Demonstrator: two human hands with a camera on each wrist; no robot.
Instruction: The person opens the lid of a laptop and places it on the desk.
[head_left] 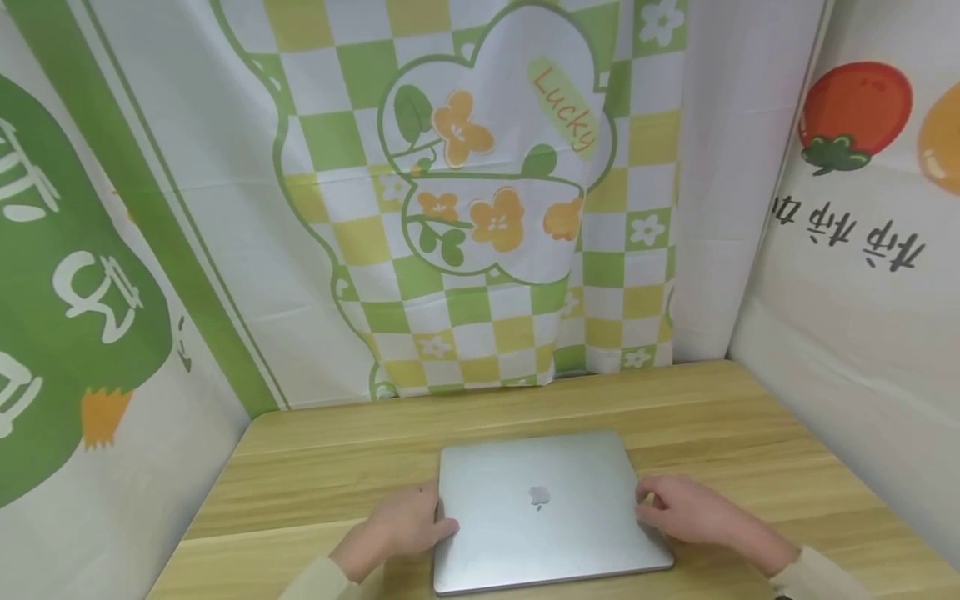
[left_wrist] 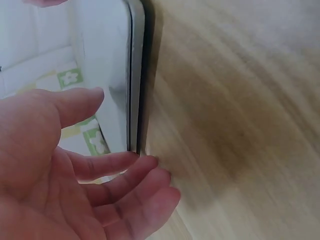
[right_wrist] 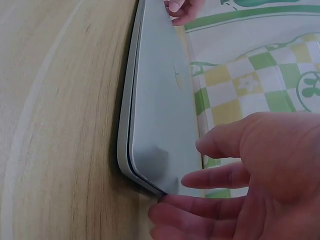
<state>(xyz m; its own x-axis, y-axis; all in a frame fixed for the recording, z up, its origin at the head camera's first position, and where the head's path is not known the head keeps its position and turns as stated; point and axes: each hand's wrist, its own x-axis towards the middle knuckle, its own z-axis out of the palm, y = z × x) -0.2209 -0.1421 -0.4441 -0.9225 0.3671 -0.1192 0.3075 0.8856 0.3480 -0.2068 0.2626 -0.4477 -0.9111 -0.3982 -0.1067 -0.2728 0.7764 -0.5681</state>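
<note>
A closed silver laptop (head_left: 555,542) with an apple logo lies flat on the wooden table, between the two hands. My left hand (head_left: 405,521) is at its left edge. In the left wrist view the thumb (left_wrist: 85,105) extends over the lid with a small gap, while loosely bent fingertips meet the side near a corner. At the right edge is my right hand (head_left: 686,508). The right wrist view shows its index fingertip (right_wrist: 192,179) close at the lid and the middle fingertip at the corner; the thumb stands away from the lid.
Wood-grain tabletop (head_left: 322,475) surrounds the laptop. Behind it hangs a checked green, yellow and white cloth (head_left: 465,317) with flowers and lettering. Printed white panels flank the table, with green shapes (head_left: 112,333) at left and a red fruit picture (head_left: 858,117) at right.
</note>
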